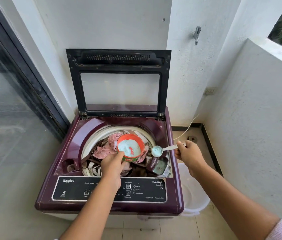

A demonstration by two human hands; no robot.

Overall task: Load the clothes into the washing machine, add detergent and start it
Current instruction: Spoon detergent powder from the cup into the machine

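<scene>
A maroon top-loading washing machine [71,135] stands with its lid [119,80] raised against the wall. Its drum holds a heap of clothes [102,151], pink, brown and striped. My left hand [113,166] grips a round red detergent tub [130,147] over the drum; pale blue-white powder fills it. My right hand [188,154] pinches the handle of a clear scoop [157,150] loaded with powder. The scoop hangs just right of the tub, above the open detergent compartment [159,166] at the drum's front right.
The control panel [78,189] runs along the machine's front. A white bucket [195,193] sits on the floor to the right, under my right forearm. A glass sliding door [7,101] lies to the left, a low white wall [258,118] to the right, a tap [197,34] above.
</scene>
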